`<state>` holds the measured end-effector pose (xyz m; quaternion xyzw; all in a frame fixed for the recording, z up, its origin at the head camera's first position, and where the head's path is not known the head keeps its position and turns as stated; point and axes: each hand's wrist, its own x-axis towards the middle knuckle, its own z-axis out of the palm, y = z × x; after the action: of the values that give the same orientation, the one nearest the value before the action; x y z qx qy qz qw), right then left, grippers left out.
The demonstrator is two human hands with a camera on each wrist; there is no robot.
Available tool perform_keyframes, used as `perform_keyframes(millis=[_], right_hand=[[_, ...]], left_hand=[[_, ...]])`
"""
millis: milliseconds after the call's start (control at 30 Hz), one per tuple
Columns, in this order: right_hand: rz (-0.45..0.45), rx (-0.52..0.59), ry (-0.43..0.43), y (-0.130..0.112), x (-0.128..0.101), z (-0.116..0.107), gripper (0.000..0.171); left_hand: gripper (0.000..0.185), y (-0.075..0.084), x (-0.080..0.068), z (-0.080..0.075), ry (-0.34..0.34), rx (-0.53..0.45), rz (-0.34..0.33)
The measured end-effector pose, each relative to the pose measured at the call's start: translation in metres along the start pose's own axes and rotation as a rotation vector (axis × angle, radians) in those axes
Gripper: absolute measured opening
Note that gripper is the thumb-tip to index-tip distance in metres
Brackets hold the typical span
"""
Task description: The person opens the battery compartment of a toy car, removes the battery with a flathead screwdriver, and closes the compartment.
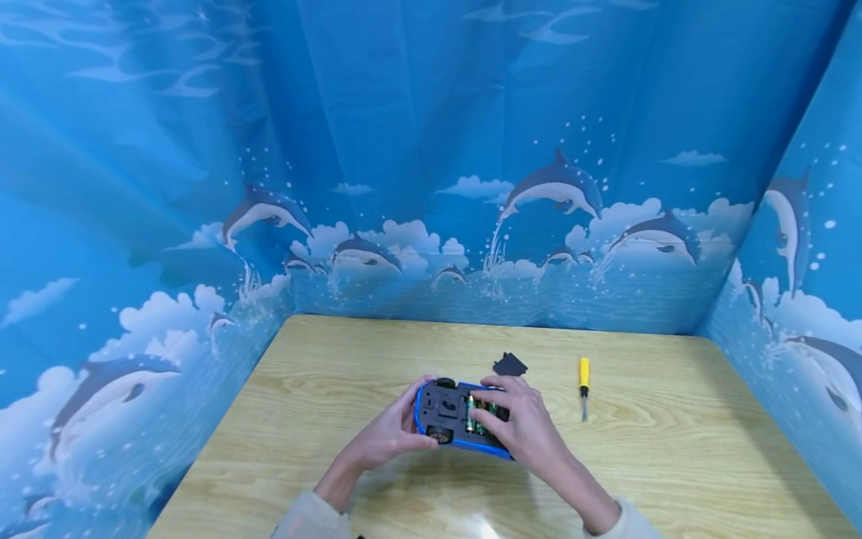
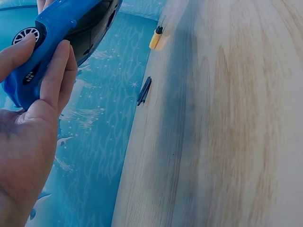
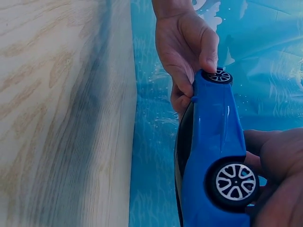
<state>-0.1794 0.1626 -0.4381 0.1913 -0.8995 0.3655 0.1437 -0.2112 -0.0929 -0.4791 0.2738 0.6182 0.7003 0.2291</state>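
Observation:
A blue toy car [image 1: 431, 408] is held upside down above the table, its black underside facing up and an uncovered battery compartment showing. My left hand [image 1: 393, 430] grips one end of it, thumb by a wheel [image 2: 26, 37] and fingers along the far side. Over the compartment, my right hand [image 1: 521, 419] has its thumb and index fingertip on the leftmost green battery [image 1: 470, 423]; other batteries beside it are partly hidden under the fingers. In the right wrist view, the car's blue side [image 3: 215, 123] hides those fingertips.
A black battery cover [image 1: 510, 364] lies on the wooden table [image 1: 323, 367] just beyond the right hand. Farther right is a screwdriver [image 1: 584, 374] with a yellow handle. Blue dolphin-print curtains [image 1: 417, 150] surround the table's back and sides.

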Motion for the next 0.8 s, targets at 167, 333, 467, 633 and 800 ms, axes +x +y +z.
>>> perform_keyframes(millis=[167,333,467,633,800], right_hand=[[-0.021,0.078,0.036,0.003,0.000,0.002,0.021],[-0.050,0.124,0.089,0.002,-0.001,0.001,0.020],[-0.054,0.144,0.122,0.000,0.000,-0.001,0.020],[0.009,0.180,0.143,-0.004,-0.001,-0.002,0.018],[0.092,0.293,0.063,-0.009,-0.002,-0.004,0.016]], left_hand=[[0.102,-0.001,0.000,0.001,-0.018,-0.015,0.007],[0.102,0.000,-0.001,0.002,-0.016,-0.020,-0.015],[0.102,0.000,0.000,0.003,-0.008,-0.018,-0.025],[0.101,0.000,0.001,0.003,-0.012,-0.023,-0.022],[0.103,-0.001,0.000,0.003,-0.003,-0.015,-0.032]])
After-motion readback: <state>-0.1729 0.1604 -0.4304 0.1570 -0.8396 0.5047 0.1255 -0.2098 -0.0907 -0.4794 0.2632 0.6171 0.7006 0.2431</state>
